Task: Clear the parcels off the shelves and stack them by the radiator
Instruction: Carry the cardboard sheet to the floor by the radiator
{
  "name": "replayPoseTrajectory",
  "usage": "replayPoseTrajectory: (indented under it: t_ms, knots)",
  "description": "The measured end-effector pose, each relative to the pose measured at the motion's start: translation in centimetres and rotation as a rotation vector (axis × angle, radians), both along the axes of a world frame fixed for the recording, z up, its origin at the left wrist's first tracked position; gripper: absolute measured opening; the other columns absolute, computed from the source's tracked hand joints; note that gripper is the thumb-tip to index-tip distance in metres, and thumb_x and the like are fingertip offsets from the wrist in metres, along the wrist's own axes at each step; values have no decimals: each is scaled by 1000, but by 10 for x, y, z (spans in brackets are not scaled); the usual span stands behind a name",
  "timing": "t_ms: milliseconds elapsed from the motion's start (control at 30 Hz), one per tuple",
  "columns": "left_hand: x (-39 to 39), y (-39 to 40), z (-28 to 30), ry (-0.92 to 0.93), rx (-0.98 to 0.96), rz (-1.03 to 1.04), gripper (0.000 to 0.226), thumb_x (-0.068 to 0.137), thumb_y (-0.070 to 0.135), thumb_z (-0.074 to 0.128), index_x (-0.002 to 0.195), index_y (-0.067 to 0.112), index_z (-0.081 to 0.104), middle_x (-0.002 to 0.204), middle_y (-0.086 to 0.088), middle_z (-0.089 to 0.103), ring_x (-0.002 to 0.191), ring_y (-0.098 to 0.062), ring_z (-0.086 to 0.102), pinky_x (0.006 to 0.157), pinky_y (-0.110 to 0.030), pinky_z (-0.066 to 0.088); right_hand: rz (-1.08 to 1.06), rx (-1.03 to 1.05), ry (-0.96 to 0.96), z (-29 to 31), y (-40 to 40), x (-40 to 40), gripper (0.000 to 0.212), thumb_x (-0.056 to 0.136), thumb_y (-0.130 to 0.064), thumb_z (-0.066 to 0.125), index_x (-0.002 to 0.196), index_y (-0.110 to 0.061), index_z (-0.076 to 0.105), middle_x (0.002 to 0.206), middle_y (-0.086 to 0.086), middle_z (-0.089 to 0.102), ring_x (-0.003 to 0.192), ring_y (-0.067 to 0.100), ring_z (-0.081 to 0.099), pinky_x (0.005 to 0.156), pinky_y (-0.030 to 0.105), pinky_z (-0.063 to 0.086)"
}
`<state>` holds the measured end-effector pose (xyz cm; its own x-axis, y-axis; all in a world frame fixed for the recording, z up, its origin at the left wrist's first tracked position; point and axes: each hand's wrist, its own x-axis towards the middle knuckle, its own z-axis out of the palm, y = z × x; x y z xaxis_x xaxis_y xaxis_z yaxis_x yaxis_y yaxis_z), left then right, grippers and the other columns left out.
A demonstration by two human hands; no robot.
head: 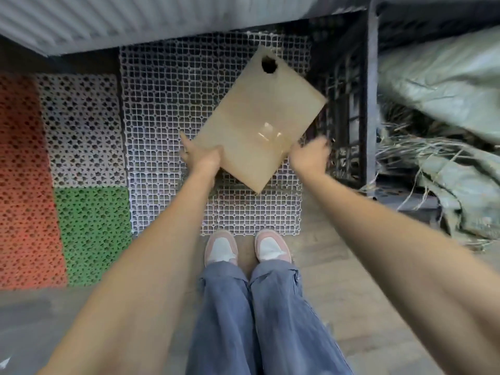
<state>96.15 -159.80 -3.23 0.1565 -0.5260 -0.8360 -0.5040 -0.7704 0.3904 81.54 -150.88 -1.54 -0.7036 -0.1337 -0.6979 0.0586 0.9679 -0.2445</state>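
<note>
Head view, looking straight down past two bare forearms at a flat brown cardboard parcel held out in front of the person, tilted so one corner points toward the feet. A ragged dark hole shows near the parcel's far corner, and a patch of shiny clear tape sits closer to the hands. At the parcel's near left edge, the left hand grips it, thumb on top and fingers curled beneath. Just off the parcel's near right edge is the right hand; it is blurred, so I cannot tell whether it touches the cardboard or how its fingers lie. Below the parcel lies a white plastic grid mat on the floor. Left of the parcel are perforated floor tiles in white, red and green. Beyond the parcel runs a pale ribbed radiator. Right of the parcel stands a dark metal shelf frame with grey-green sacking and dry straw. Nearer than the parcel are pink and white trainers and blue jeans.
</note>
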Motion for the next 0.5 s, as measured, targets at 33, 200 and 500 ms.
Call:
replayPoseTrajectory:
  t_ms: [33, 200, 500]
  knots:
    - [1, -15, 0, -27, -28, -92, 96, 81, 9, 67, 149, 29, 2, 157, -9, 8, 138, -30, 28, 111, -46, 31, -90, 2, -187, -1, 2, 11, 49, 95, -23, 46, 136, 1, 35, 125, 12, 47, 111, 27, 51, 90, 31, 44]
    - [2, -48, -3, 91, 111, -387, 85, 78, 8, 70, 147, 24, 23, 147, -6, 36, 130, -30, 41, 105, -48, 40, -221, -245, -502, -2, -19, 12, 37, 98, -19, 37, 132, -7, 42, 112, 3, 53, 88, 12, 48, 79, 28, 39]
    - [-76, 7, -10, 254, 57, -284, 81, 87, -7, 51, 150, 27, 12, 150, -3, 34, 109, -14, 54, 82, -31, 55, 48, -108, -124, 1, -22, -73, 53, 95, -18, 42, 144, -4, 29, 142, 14, 45, 126, 30, 46, 100, 33, 40]
